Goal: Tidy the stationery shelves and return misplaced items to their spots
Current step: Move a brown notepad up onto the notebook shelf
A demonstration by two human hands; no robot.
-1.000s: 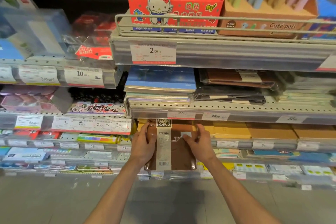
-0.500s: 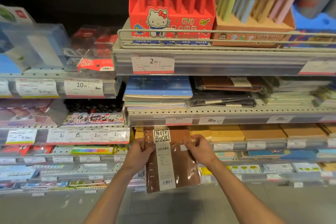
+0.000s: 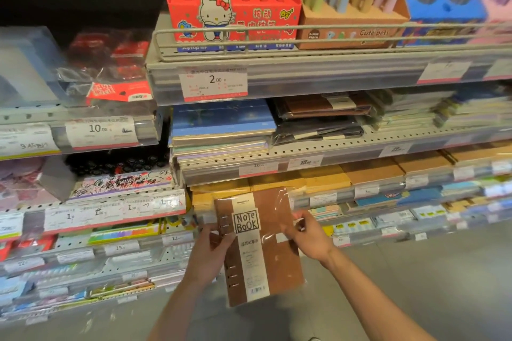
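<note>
- Head view: you are holding a brown ring-binder notebook [image 3: 273,246] upright in front of the lower shelves, clear wrap still on, its white "NOTE BOOK" band [image 3: 248,241] facing you
- Your left hand [image 3: 207,255] is gripping the ringed spine edge; its fingertips are passing behind the cover, so how they are curling is hidden
- Your right hand [image 3: 309,235] is pinching the wrap at the right edge, fingers bent close together
- The notebook's top is overlapping the yellow-orange notebook stacks [image 3: 279,184] behind it; whether it is touching them is hard to tell
- Price labels [image 3: 212,83] further right are blurring out, and the red pen box [image 3: 235,5] is being cut off at the top
</note>
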